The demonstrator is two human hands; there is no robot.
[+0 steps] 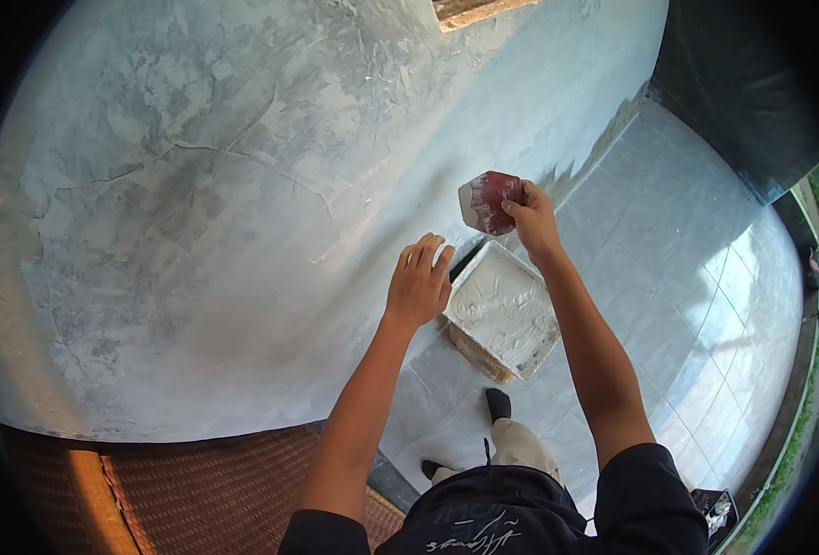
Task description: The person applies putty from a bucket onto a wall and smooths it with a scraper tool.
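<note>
My right hand (534,219) grips a flat, dark-red scraper (489,203) between thumb and fingers. White paste coats the scraper's left side. My left hand (419,285) is held out beside the wall with its fingers apart, holding nothing; whether the fingertips touch the wall I cannot tell. Below and between my hands stands a square tray (542,349) whose rim is smeared white. Thick white paste (502,301) with ridged marks fills it. The grey wall (243,213) bears patchy, streaked white plaster.
Under the tray shows a tan, box-like support (480,359). Grey floor tiles (650,240) run along the wall's foot. A wooden-edged opening (479,11) sits at the top. Brown woven panelling (215,495) lies lower left, and a dark sheet (738,88) hangs upper right.
</note>
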